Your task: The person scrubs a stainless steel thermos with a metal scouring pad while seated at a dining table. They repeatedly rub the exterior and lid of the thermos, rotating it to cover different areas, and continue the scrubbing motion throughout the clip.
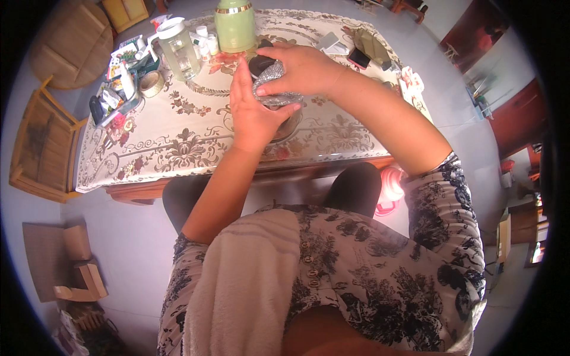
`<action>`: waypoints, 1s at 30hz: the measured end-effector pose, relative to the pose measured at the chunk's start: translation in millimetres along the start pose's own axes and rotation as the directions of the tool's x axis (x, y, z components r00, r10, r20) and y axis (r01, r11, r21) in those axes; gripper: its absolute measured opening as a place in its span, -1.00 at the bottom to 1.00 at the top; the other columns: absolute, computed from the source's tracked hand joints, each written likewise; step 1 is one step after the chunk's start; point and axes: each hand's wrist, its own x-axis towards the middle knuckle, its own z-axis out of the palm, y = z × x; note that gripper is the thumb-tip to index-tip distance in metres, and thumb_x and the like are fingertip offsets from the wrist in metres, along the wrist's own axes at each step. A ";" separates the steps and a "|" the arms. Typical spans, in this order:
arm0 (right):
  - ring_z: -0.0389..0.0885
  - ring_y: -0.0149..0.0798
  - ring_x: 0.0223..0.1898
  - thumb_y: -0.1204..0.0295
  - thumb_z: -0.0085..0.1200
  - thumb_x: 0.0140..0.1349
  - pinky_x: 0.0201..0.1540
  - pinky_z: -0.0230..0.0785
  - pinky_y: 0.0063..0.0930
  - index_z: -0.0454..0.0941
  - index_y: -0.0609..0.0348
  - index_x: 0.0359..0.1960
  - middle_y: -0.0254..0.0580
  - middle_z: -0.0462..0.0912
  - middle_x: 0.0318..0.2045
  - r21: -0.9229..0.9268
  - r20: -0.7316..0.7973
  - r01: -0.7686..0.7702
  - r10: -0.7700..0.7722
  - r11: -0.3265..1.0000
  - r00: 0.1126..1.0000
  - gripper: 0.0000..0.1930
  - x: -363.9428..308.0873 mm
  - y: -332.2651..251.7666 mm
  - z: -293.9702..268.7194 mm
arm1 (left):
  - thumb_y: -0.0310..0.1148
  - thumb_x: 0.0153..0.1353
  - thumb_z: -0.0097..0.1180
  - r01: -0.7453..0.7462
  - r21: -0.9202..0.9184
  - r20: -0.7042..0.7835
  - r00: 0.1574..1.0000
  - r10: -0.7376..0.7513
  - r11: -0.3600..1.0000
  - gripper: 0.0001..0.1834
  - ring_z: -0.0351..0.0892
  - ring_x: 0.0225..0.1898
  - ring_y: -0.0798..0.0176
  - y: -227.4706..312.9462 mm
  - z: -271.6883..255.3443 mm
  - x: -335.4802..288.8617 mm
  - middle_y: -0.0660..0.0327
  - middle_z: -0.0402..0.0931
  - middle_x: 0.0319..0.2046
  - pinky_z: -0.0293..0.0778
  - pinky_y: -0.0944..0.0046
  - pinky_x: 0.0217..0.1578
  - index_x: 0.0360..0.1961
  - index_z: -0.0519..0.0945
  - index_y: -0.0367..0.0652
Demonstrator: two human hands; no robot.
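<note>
Both my hands are raised over the patterned tablecloth, around a dark rounded object (260, 63) partly wrapped in silvery, glittering mesh-like material (272, 76). My left hand (252, 115) supports it from the left and below, its fingers pointing up along the side and its thumb reaching right under it. From the right, my right hand (306, 70) curls its fingers over the far side and presses its thumb on the silvery material. The object's exact kind cannot be made out, as my hands hide much of it. Beneath my hands, a brownish round shape (288, 129) shows in part.
A pale green flask (234, 29) stands beyond my hands, with a clear lidded pitcher (179, 52) and small white bottles to its left. A tape roll (152, 83) and a cluttered tray (127, 101) lie far left. At right are a dark phone-like item (358, 58) and an olive pouch (372, 48).
</note>
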 end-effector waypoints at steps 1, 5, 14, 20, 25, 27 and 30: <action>0.32 0.08 0.28 -0.09 0.30 -0.07 0.28 0.22 -0.30 0.32 0.06 0.31 0.15 0.30 0.28 0.000 -0.013 -0.037 0.037 0.999 0.999 -0.10 1.6 -4.6 -0.1 | -0.19 -0.39 0.62 0.014 0.007 -0.002 1.000 -0.014 1.000 0.42 0.22 0.27 -0.15 -1.3 -0.3 -1.2 -0.12 0.15 0.30 0.26 0.05 0.23 0.43 -0.12 -0.28; 0.48 -0.12 0.16 0.25 0.36 -0.01 0.22 0.28 -0.41 0.40 -0.07 0.27 -0.07 0.49 0.16 0.250 0.147 0.028 -0.067 0.968 0.987 -0.28 2.5 11.6 -13.1 | -0.20 -0.37 0.61 0.040 0.017 -0.017 0.999 -0.039 0.999 0.39 0.23 0.26 -0.13 -5.6 0.6 -4.8 -0.11 0.18 0.28 0.26 0.04 0.23 0.42 -0.09 -0.28; 0.63 0.00 -0.17 0.33 0.29 -0.09 -0.07 0.46 -0.27 0.43 0.01 0.16 0.00 0.65 -0.15 -0.113 0.146 0.204 -0.187 0.972 0.971 -0.34 11.1 0.5 -25.0 | -0.30 -0.37 0.57 -0.007 -0.041 -0.068 0.998 0.004 0.999 0.21 0.30 0.19 -0.15 -9.0 0.1 -2.8 -0.12 0.24 0.21 0.28 -0.02 0.18 0.33 0.10 -0.30; 0.62 0.12 -0.24 0.22 0.28 -0.12 -0.16 0.46 -0.12 0.40 0.05 0.09 0.10 0.63 -0.31 -0.212 0.056 0.170 -0.161 0.962 0.985 -0.35 11.7 -5.8 -11.0 | -0.23 -0.39 0.53 -0.005 -0.025 -0.106 0.994 0.002 1.000 0.17 0.30 0.22 -0.12 -12.2 3.9 -4.8 -0.07 0.29 0.21 0.25 -0.04 0.19 0.30 0.17 -0.32; 0.63 0.13 -0.26 0.24 0.28 -0.12 -0.18 0.47 -0.15 0.40 0.07 0.08 0.08 0.64 -0.34 -0.208 0.109 0.280 -0.262 0.937 0.959 -0.36 9.6 3.2 -18.6 | -0.24 -0.42 0.55 -0.030 -0.062 -0.150 0.988 0.020 0.998 0.21 0.32 0.20 -0.13 -11.3 3.1 -5.0 -0.09 0.30 0.19 0.27 -0.03 0.17 0.32 0.15 -0.31; 0.63 0.11 -0.26 0.27 0.27 -0.11 -0.18 0.47 -0.17 0.39 0.08 0.09 0.07 0.64 -0.34 -0.207 0.152 0.269 -0.241 0.941 0.959 -0.36 11.7 -1.6 -23.9 | -0.28 -0.46 0.59 -0.029 -0.077 -0.155 0.988 0.017 0.997 0.27 0.35 0.16 -0.16 -11.2 1.6 -6.0 -0.12 0.33 0.15 0.33 -0.01 0.13 0.35 0.11 -0.28; 0.64 0.07 -0.26 0.27 0.26 -0.08 -0.17 0.48 -0.21 0.36 0.10 0.09 0.05 0.65 -0.33 -0.253 0.149 0.139 -0.103 0.958 0.983 -0.37 14.3 -20.0 -24.1 | -0.19 -0.42 0.54 0.023 -0.103 -0.116 0.993 -0.035 0.994 0.23 0.31 0.22 -0.10 -16.7 6.0 -7.9 -0.05 0.30 0.21 0.27 -0.05 0.14 0.34 0.13 -0.30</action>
